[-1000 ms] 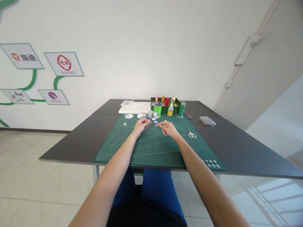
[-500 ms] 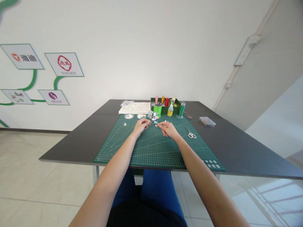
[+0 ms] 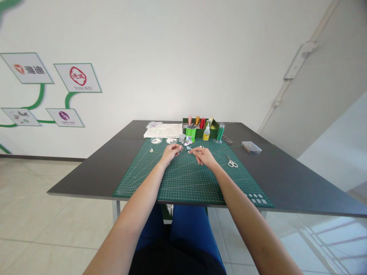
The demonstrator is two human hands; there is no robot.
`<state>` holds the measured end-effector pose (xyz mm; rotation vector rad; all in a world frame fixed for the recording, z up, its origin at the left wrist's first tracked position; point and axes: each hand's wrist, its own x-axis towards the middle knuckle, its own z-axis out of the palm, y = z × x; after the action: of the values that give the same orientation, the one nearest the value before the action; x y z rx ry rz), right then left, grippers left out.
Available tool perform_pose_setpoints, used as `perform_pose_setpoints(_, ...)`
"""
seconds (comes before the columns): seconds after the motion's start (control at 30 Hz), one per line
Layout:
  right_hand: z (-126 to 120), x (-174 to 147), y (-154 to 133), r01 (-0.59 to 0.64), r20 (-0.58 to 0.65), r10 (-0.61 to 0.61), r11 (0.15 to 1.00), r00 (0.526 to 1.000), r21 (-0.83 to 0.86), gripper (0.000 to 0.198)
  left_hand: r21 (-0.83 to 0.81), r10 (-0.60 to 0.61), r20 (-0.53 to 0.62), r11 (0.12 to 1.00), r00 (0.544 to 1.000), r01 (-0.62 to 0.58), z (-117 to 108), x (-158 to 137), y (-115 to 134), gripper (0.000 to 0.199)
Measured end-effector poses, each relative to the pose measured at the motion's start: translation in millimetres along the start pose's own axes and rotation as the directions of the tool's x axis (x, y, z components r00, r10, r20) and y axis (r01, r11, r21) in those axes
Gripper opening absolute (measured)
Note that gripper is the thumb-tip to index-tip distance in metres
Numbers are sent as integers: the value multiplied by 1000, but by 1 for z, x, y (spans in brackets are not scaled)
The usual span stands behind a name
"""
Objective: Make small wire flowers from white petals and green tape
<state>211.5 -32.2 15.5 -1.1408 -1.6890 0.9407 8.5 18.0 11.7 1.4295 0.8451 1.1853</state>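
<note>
Over the green cutting mat [image 3: 183, 183] both hands are raised with fingertips pinched. My left hand [image 3: 171, 153] is closed, and what it grips is too small to make out. A short way to its right, my right hand [image 3: 203, 156] pinches something equally hard to tell. Between and just beyond the fingertips is a small pale blue piece [image 3: 188, 148], whose contact with the fingers is unclear. A small white flower-like piece on a thin stem [image 3: 151, 150] lies left of my left hand. White-handled scissors [image 3: 232, 163] lie on the mat, right of my right hand.
Two shallow dishes [image 3: 156, 141] of white pieces stand along the mat's far edge. Behind them are white sheets [image 3: 164, 130], a green can [image 3: 190, 134], a yellow-labelled glue bottle [image 3: 206, 134], a green thread spool [image 3: 220, 133] and a green box [image 3: 197, 133]. A clear case [image 3: 251, 147] sits right.
Both hands stay almost in the same place, still pinched. A thin line stretching right across the table earlier is hardly visible now.
</note>
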Motion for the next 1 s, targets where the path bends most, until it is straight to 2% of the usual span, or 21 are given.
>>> perform_pose_setpoints(1.0,1,1,1,2,-4,-2,1000,1000,9,40,1,-14,5,1000,1000,14,0,-1,-1,29)
